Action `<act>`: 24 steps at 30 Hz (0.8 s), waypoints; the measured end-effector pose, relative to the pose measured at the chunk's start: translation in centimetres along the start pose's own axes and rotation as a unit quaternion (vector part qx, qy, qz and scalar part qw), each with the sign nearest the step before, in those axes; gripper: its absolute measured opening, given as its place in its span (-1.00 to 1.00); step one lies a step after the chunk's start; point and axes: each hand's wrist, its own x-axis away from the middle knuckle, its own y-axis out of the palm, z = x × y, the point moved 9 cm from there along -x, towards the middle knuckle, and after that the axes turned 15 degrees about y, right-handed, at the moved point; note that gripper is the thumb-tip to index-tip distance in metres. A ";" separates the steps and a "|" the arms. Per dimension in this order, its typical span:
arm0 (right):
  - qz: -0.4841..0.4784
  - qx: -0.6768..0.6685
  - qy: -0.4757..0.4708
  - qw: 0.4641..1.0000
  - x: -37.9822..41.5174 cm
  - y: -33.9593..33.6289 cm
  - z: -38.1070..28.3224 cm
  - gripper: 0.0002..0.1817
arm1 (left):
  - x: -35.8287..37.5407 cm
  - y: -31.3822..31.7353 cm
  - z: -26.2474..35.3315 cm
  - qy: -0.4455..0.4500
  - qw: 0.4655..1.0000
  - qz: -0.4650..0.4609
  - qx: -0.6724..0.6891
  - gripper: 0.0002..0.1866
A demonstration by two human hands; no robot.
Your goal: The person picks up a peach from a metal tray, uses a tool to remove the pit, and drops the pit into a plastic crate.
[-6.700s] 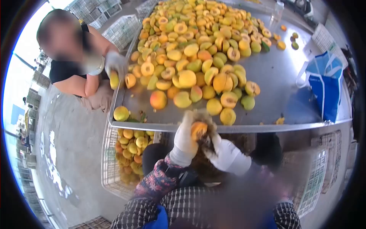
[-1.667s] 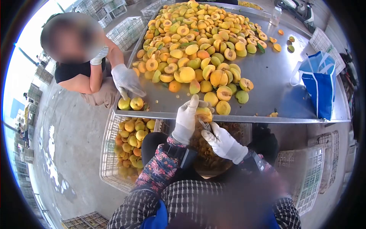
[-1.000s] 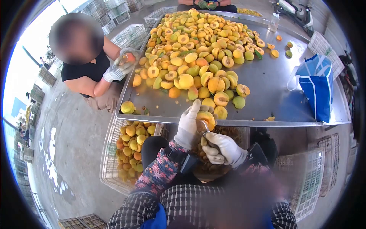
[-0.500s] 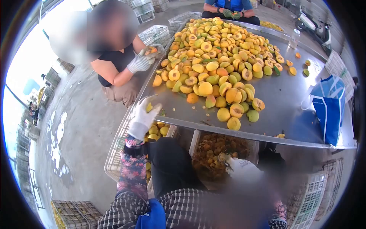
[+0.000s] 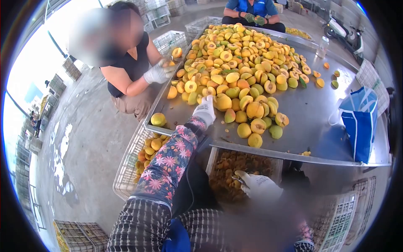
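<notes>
Halved yellow peaches (image 5: pixel 252 69) lie heaped on the metal table (image 5: pixel 294 138). My left hand (image 5: pixel 205 111), in a white glove, reaches to the near edge of the heap, its fingertips closed on a peach half (image 5: pixel 208 91) there. One peach (image 5: pixel 158 119) rests alone at the table's near left corner. My right hand (image 5: pixel 262 185), also gloved, is low over a crate of brown pits and scraps (image 5: pixel 226 166). Its fingers are closed around a small, partly metallic thing that I cannot make out.
A white crate of peaches (image 5: pixel 126 176) stands below the table's left corner. Across the left edge, a gloved co-worker (image 5: pixel 157 73) handles fruit; another person (image 5: pixel 252 12) sits at the far end. A blue bag (image 5: pixel 357 134) and a clear bottle (image 5: pixel 322 47) stand on the right.
My left hand has moved right and away from me, from the table's left corner to the heap. The lone peach now shows at that corner. My right hand has barely moved.
</notes>
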 end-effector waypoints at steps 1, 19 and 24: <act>-0.003 -0.002 0.011 1.000 0.1 -0.2 -0.1 -0.47 | 0.3 -0.3 -0.2 0.018 1.000 0.021 -0.009 -0.23; 0.269 -0.209 -0.081 0.937 -2.3 -8.4 -6.1 -0.69 | 9.9 -1.4 10.0 -0.109 0.586 0.200 0.778 -0.38; 0.287 -0.145 -0.045 0.946 -4.0 -7.2 -6.4 -0.72 | 10.0 -1.1 10.3 -0.069 0.665 0.193 0.718 -0.30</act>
